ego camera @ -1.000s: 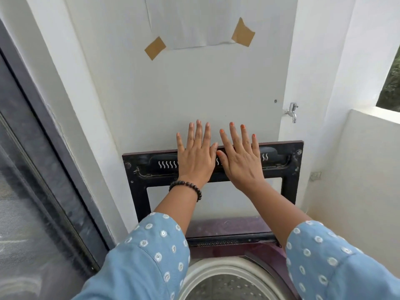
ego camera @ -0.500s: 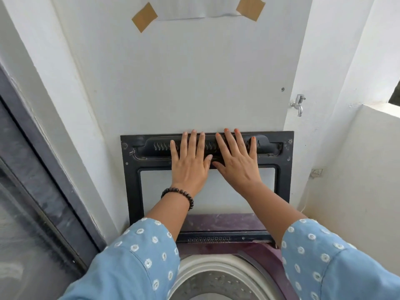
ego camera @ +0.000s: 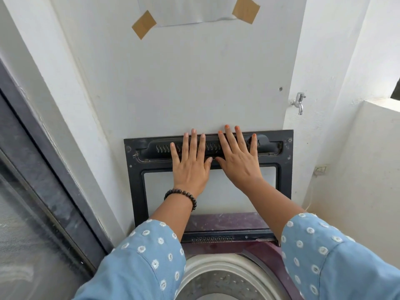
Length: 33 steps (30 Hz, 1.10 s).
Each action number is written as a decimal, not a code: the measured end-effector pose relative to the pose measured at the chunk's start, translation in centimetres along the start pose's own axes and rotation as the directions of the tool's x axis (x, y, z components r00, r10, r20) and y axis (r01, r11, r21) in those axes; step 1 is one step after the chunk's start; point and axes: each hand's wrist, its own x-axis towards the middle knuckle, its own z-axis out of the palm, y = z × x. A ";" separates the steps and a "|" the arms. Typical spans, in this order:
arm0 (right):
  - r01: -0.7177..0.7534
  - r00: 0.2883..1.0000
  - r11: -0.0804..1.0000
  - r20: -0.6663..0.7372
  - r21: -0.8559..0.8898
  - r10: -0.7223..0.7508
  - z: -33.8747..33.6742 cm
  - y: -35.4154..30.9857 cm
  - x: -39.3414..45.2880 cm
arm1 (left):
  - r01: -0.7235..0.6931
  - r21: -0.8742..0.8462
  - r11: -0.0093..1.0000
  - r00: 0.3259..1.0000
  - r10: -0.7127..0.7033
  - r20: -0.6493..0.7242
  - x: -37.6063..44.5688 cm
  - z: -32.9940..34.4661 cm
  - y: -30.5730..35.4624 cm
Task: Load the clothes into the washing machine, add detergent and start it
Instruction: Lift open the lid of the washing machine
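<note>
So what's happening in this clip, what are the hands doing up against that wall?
A person is at a top-loading washing machine with its lid swung up against the wall. The left hand and the right hand press flat, fingers straight, on the lid's upper bar. Below, the drum is open; no clothes show in the visible part. A tap sits on the wall to the right.

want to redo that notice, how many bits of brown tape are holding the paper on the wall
2 in view: one piece of tape at the paper's lower left corner, one at its lower right. The top edge is out of frame, so more may be hidden.
</note>
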 end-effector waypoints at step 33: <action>-0.176 0.984 0.968 0.056 0.181 0.169 -12.8 -6.7 -16.0 | -0.160 -0.293 0.943 0.983 0.179 0.038 -15.4 -9.9 1.2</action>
